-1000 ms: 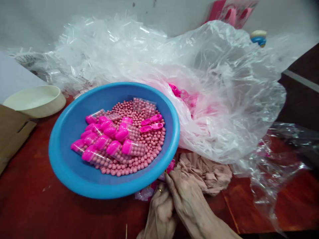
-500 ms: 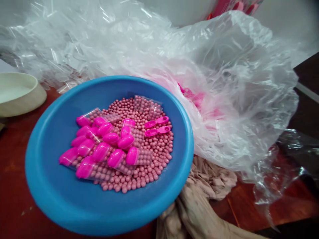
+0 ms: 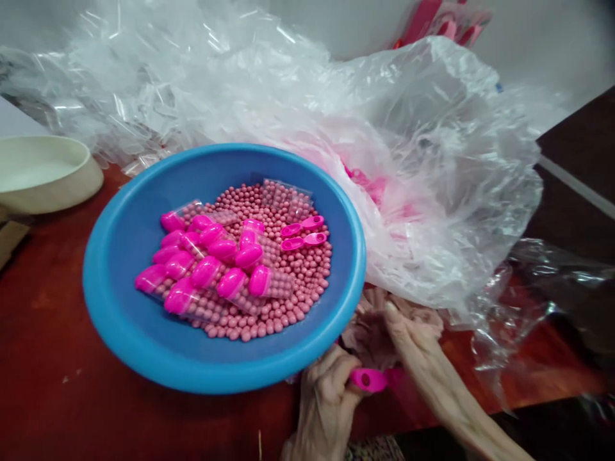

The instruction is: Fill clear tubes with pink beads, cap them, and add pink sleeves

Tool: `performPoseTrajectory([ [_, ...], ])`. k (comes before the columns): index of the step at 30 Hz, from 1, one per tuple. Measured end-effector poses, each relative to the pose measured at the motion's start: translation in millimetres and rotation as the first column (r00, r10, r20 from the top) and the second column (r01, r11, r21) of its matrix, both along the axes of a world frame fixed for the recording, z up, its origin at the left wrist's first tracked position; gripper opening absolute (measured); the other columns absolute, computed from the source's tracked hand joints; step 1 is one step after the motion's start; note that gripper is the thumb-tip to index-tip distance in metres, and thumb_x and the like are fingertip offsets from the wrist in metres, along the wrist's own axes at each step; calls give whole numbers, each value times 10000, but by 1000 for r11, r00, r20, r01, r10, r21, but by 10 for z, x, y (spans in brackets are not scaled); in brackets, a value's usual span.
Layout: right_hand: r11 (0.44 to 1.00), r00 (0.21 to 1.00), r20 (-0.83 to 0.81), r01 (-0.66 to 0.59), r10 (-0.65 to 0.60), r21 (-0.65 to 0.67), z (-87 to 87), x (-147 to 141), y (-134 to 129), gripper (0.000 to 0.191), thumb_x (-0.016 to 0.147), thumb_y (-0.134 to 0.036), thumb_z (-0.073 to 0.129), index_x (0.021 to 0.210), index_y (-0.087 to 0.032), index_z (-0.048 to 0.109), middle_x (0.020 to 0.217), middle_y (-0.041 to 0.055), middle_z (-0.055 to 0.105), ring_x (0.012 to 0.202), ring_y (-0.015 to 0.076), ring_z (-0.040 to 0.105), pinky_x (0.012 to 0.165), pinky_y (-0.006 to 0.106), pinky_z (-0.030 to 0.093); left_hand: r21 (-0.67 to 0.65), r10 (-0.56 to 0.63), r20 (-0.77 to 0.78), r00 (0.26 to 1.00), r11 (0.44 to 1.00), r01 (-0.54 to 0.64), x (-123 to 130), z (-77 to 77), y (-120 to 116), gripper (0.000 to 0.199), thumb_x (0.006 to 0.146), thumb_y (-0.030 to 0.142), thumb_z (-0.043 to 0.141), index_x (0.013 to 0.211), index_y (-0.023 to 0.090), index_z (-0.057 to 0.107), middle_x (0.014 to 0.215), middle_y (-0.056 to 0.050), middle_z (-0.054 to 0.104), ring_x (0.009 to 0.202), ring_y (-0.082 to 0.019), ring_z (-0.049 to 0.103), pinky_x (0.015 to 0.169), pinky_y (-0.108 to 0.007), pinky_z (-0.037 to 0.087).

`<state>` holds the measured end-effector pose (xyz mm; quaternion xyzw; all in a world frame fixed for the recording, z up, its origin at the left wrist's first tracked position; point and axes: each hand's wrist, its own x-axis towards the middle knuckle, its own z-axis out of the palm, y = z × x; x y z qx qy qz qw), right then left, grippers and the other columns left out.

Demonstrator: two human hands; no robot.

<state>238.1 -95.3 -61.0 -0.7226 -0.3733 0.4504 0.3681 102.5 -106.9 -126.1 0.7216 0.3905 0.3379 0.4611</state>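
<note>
Low at the front edge of the table, my left hand (image 3: 327,397) is closed around a bright pink plastic piece (image 3: 369,380) with an oval end. My right hand (image 3: 413,336) bends over a crumpled brownish cloth (image 3: 368,336), its fingers partly hidden in the folds. Just beyond both hands stands a blue basin (image 3: 225,381) of small pink beads (image 3: 307,275). Clear containers with pink caps (image 3: 206,272), filled with beads, lie heaped on the left of the beads. Two pink double-oval plastic pieces (image 3: 302,225) rest on the right of the beads.
Behind and right of the basin spreads a big clear plastic bag (image 3: 461,147) with pink pieces inside. Clear plastic containers (image 3: 144,83) are piled at the back left. A cream dish (image 3: 57,186) sits at left on the red-brown table (image 3: 52,346).
My left hand has come into clear view with the pink piece. My right hand has shifted up and right, over the cloth. The basin sits slightly higher in view.
</note>
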Motion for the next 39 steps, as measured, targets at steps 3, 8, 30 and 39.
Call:
performPoseTrajectory([
  [3,963,910,-322,267,-261,-27,-43,64,-129,421,715,-613,593,678,-194,609,540,-4,546,510,147,498,474,254,433,31,24,-44,999,999,-23,18,55,9,391,898,411,418,732,135,638,697,-72,639,691,-210,555,603,-337,426],
  [8,811,439,-751,545,-493,-213,40,70,-167,235,633,-346,754,741,-165,650,647,-14,601,617,111,584,621,220,525,27,34,-42,999,999,-33,18,79,3,271,879,315,491,742,134,638,720,-63,640,708,-211,540,615,-316,407],
  [30,926,877,347,-372,331,57,-92,-391,-1,251,909,-263,304,811,-200,527,725,38,521,715,191,506,758,329,454,356,120,-183,976,933,-48,-48,-613,-373,482,836,116,436,1306,220,465,1071,-104,692,981,-278,646,849,-427,524],
  [39,974,972,178,-178,152,138,-144,-426,-44,129,808,-253,471,717,-209,552,729,28,536,736,202,481,865,384,393,316,172,-86,981,939,-137,-8,-446,-450,520,856,93,373,1370,169,350,1235,-116,607,1137,-259,558,887,-388,503],
])
